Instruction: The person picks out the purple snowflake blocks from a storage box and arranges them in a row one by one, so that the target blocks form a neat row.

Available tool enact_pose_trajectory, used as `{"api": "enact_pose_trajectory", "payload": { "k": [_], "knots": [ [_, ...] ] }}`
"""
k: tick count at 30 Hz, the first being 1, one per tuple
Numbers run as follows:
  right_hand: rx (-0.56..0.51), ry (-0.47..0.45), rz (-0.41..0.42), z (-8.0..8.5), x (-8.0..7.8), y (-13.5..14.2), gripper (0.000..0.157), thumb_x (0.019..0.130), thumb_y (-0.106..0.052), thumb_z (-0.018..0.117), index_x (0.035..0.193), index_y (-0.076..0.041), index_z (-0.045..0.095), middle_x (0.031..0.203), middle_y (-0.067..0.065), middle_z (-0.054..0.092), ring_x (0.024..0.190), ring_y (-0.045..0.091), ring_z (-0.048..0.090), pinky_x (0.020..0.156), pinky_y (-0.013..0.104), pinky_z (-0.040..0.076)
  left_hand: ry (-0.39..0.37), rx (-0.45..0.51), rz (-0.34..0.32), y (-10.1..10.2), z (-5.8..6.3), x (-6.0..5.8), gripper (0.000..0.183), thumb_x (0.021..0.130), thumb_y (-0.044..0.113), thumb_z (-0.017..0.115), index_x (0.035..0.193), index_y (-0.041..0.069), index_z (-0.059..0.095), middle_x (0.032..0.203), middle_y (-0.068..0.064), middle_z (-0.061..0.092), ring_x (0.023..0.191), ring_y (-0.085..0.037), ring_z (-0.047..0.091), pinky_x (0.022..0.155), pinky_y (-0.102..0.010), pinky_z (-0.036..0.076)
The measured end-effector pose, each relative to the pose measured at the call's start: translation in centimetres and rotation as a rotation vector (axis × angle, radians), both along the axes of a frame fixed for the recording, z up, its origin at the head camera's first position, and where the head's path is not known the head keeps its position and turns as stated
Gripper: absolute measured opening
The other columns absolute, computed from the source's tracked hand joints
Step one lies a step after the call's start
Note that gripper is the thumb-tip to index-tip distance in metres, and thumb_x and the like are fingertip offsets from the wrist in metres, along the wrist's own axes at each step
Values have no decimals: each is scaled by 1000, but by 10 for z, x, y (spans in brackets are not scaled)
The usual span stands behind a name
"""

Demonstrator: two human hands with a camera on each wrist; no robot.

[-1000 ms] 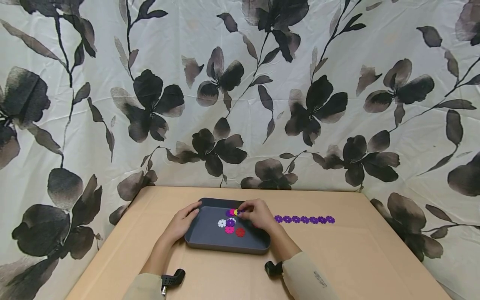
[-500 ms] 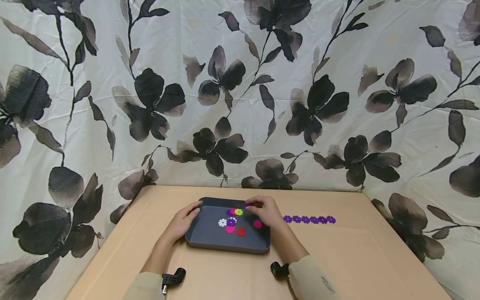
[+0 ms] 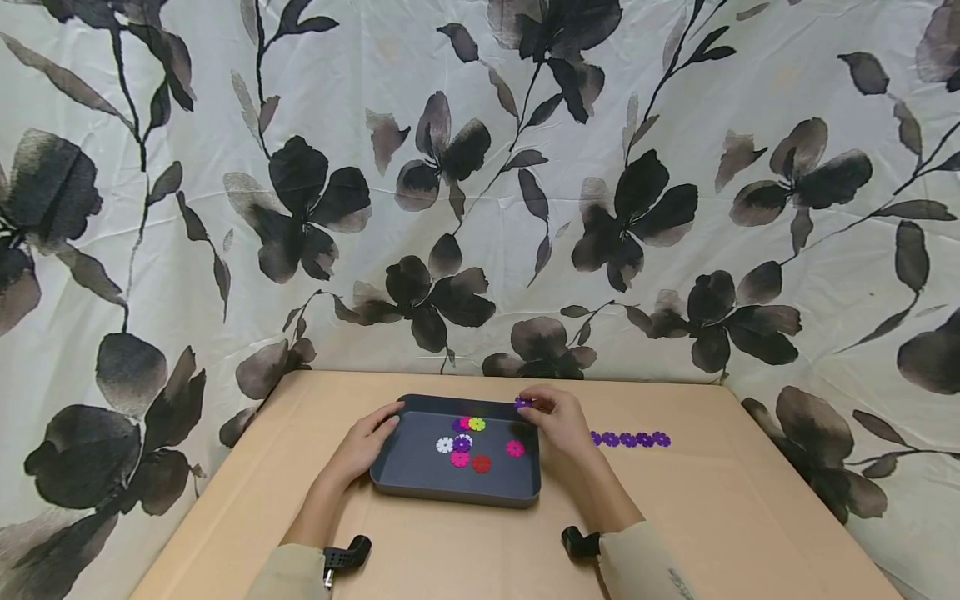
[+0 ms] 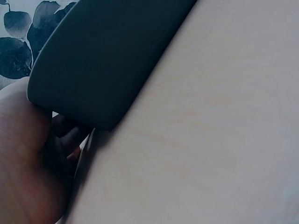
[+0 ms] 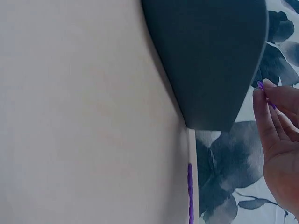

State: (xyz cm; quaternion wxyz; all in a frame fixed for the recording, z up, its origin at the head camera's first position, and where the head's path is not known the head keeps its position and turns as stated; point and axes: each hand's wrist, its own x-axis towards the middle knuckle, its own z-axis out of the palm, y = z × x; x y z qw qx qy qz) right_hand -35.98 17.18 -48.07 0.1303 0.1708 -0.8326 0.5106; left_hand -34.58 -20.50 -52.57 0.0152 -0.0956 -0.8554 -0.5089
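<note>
A dark grey tray [image 3: 420,482] lies on the table, and my left hand [image 3: 362,446] grips its left side with the thumb over the rim. In the left wrist view, the fingers of that left hand [image 4: 25,154] pass behind the tray's corner [image 4: 93,70]. My right hand [image 3: 558,421] pinches a purple flower-shaped disc [image 3: 522,402] between thumb and fingertips, above the tray's back right corner. The right wrist view shows the pinched purple disc [image 5: 266,95] edge-on. Inside the tray lie several loose flower discs: white [image 3: 445,445], yellow [image 3: 477,424], pink [image 3: 515,448], red [image 3: 481,463] and purple.
A row of purple flower discs [image 3: 628,439] runs rightward on the tan table [image 3: 720,500]; my right hand and wrist hide its left end. Behind the table hangs a floral cloth [image 3: 525,208].
My right hand has lifted a purple disc out of the tray and moved right with it, uncovering the yellow and right-hand pink discs. The left hand stays on the tray.
</note>
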Motion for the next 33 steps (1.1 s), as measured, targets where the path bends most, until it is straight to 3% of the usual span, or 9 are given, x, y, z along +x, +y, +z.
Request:
{"api": "enact_pose_trajectory", "payload": {
  "k": [8, 14, 22, 33],
  "knots": [
    [8, 39, -52, 3, 4, 19, 25, 91, -6, 80, 116, -4, 77, 103, 13, 77, 82, 11, 69, 73, 19, 57, 2, -1, -3, 1, 1, 0, 46, 112, 31, 47, 156, 18, 49, 164, -13, 43, 156, -38, 32, 127, -61, 25],
    [-7, 61, -136, 7, 5, 39, 23, 91, -7, 80, 114, -5, 79, 108, 13, 73, 85, 9, 68, 74, 14, 56, 1, -6, -2, 0, 2, 1, 46, 112, 32, 47, 156, 19, 49, 165, -13, 42, 156, -38, 32, 127, -60, 25],
    [-45, 5, -211, 8, 6, 62, 26, 93, -8, 79, 118, -5, 78, 115, 15, 73, 93, 15, 69, 77, 11, 55, -3, -9, 10, 0, 2, 2, 45, 112, 32, 47, 156, 20, 50, 165, -12, 42, 156, -37, 32, 127, -60, 25],
    [-65, 26, -324, 9, 9, 99, 24, 94, -9, 78, 116, 0, 77, 117, 18, 69, 93, 4, 63, 76, 5, 52, 5, 3, 6, 1, 2, 3, 46, 112, 32, 48, 156, 19, 50, 164, -13, 43, 156, -37, 32, 127, -60, 25]
  ]
}}
